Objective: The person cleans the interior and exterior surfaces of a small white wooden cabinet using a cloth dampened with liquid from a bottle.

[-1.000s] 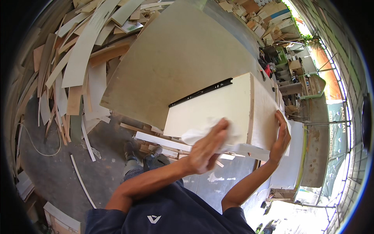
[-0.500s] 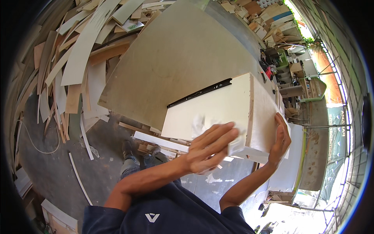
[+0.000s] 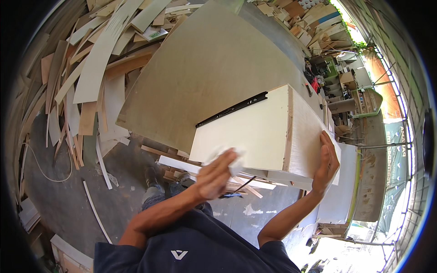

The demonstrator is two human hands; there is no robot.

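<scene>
A pale wooden drawer box (image 3: pixel 259 132) stands on its side before me, with a black drawer slide (image 3: pixel 232 109) along the far edge of its cream face. My left hand (image 3: pixel 215 177) presses a crumpled white cloth (image 3: pixel 236 166) against the near left part of that face. Its fingers are closed over the cloth and slightly smeared by motion. Against the right panel of the box rests my right hand (image 3: pixel 327 159), palm to the wood, fingers stretched out with nothing in them.
The box rests on a large greyish-brown board (image 3: pixel 200 63). Scrap wood strips (image 3: pixel 98 68) are heaped at the left. Below the box lie a white strip (image 3: pixel 177 164) and other offcuts. Further boards and tools (image 3: pixel 327 73) fill the far right.
My left hand has slid the white cloth leftward and nearer to me across the cream face. The right hand stays on the right panel.
</scene>
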